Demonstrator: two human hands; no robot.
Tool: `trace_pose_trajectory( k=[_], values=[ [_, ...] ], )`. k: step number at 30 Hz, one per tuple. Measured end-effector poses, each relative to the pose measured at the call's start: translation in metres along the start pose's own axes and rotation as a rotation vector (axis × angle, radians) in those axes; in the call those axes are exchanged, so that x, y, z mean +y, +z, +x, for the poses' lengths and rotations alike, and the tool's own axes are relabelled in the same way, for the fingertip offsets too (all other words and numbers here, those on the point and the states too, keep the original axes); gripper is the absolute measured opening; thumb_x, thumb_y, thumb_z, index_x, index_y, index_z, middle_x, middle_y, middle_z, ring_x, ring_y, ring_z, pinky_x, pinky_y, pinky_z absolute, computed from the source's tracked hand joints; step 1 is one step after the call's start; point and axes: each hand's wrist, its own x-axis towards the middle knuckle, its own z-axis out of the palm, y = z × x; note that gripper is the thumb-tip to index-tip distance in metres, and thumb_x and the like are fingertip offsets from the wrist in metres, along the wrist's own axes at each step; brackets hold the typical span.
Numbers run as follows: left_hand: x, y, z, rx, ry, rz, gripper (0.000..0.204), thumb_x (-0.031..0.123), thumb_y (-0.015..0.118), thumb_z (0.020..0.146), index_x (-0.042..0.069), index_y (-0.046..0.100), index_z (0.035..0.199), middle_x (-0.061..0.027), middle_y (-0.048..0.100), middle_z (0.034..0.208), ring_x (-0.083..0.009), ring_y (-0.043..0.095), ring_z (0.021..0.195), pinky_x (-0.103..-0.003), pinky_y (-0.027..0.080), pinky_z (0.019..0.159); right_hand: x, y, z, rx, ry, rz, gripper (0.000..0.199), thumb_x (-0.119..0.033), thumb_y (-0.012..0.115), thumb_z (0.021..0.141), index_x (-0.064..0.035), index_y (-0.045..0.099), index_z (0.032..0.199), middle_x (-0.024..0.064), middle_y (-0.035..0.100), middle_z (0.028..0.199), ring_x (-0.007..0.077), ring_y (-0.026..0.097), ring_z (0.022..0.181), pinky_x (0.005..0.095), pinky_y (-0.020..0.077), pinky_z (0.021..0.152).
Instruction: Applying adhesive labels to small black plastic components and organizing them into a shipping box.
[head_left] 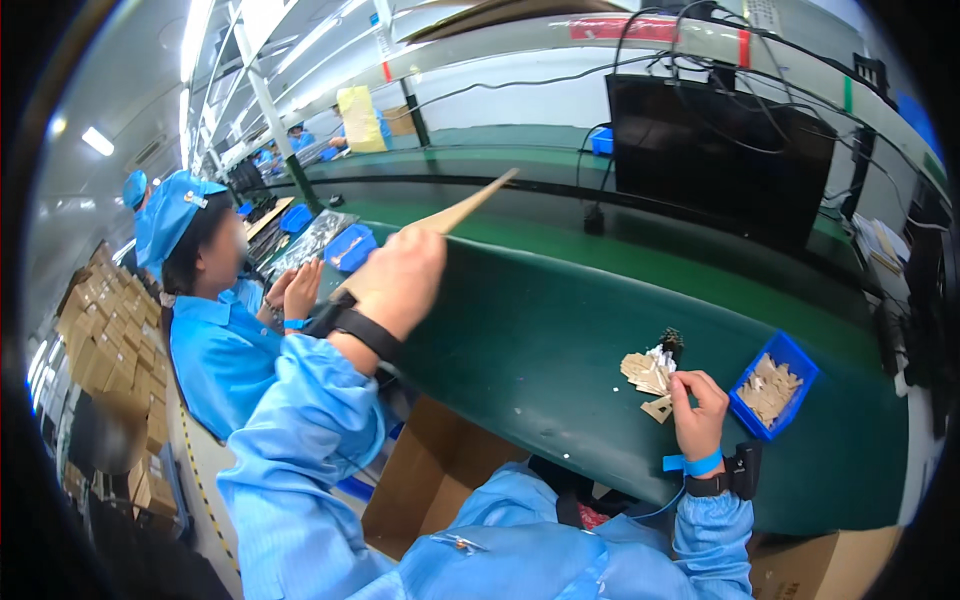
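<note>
My left hand [400, 275] is raised over the green bench and is closed on a flat tan cardboard piece [468, 206] that points up to the right. My right hand [697, 405] rests near the bench's front edge and pinches a small tan card piece [658, 408]. Just beyond it lies a small heap of tan card pieces [642, 371] with a little dark and white part [668, 346] on top. A blue bin [772, 385] holding more tan pieces stands right of that hand. Both wrists carry black bands, the right one also a blue strap.
The green bench [540, 320] curves from left to right. A black monitor [715, 150] with cables stands at the back. A co-worker in blue [215, 330] sits on my left beside blue trays [350, 245]. An open cardboard box [430, 480] sits below the bench; stacked cartons [105, 340] at far left.
</note>
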Motion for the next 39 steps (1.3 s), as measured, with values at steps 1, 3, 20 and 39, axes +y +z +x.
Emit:
trace_pose_trajectory(
  k=[1,3,20,39],
  values=[
    [-0.009,-0.014,0.005,-0.068,-0.061,0.009,0.010,0.006,0.053,0.072,0.003,0.058,0.079,-0.0129,0.058,0.083,-0.0296,0.061,0.076,-0.039,0.052,0.064,0.002,0.000,-0.001,0.019,-0.004,-0.006,0.006,0.000,0.058,0.077,0.0039,0.061,0.081,0.0121,0.060,0.072,0.0192,0.057,0.061,0.0278,0.0443,0.057],
    [-0.028,-0.032,0.016,-0.221,-0.259,-0.031,0.014,0.009,0.053,0.068,0.001,0.063,0.074,-0.0165,0.060,0.086,-0.0330,0.061,0.079,-0.040,0.051,0.066,0.003,0.000,-0.002,-0.002,0.002,0.007,0.006,-0.001,0.059,0.077,0.0036,0.061,0.080,0.0116,0.060,0.072,0.0190,0.057,0.060,0.0276,0.0442,0.056],
    [-0.086,-0.285,-0.095,0.793,-0.061,0.167,0.022,-0.006,0.050,0.083,-0.006,0.058,0.104,-0.0171,0.062,0.098,-0.0265,0.062,0.089,-0.031,0.046,0.080,0.002,-0.002,-0.005,0.019,-0.058,0.072,0.006,-0.003,0.059,0.075,0.0023,0.062,0.075,0.0116,0.059,0.065,0.0198,0.058,0.057,0.0284,0.0444,0.052],
    [-0.075,-0.274,-0.036,1.077,0.113,0.634,0.023,0.007,0.062,0.067,0.002,0.064,0.088,-0.0061,0.060,0.076,-0.0189,0.058,0.069,-0.030,0.044,0.059,0.016,0.009,-0.010,0.025,-0.027,0.023,0.010,-0.003,0.058,0.075,0.0044,0.058,0.068,0.0107,0.055,0.059,0.0185,0.054,0.053,0.0289,0.0395,0.049]
  ],
)
